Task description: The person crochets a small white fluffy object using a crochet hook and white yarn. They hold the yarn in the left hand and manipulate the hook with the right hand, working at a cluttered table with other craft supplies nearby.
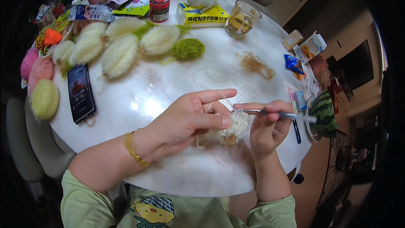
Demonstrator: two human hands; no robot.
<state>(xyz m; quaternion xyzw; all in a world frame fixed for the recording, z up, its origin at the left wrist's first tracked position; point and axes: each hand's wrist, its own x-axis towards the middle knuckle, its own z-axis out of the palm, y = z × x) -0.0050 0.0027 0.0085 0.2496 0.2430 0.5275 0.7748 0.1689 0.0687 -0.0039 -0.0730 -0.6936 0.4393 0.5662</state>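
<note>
My left hand pinches a small crocheted piece of fluffy cream yarn with a brown patch at its lower end, between thumb and fingers. A strand of the yarn runs over its raised index finger. In my right hand is a crochet hook with a metal shaft, held nearly level; its tip meets the top edge of the piece. Beyond the hands lies a loose tangle of tan yarn. Several finished-looking cream fluffy oval pieces and a green one lie at the upper left.
A smartphone lies left on the round white table, near pink and yellow yarn balls. A glass cup of pale drink, a yellow tissue pack and a red jar stand along the far side. Snack boxes and a watermelon are right.
</note>
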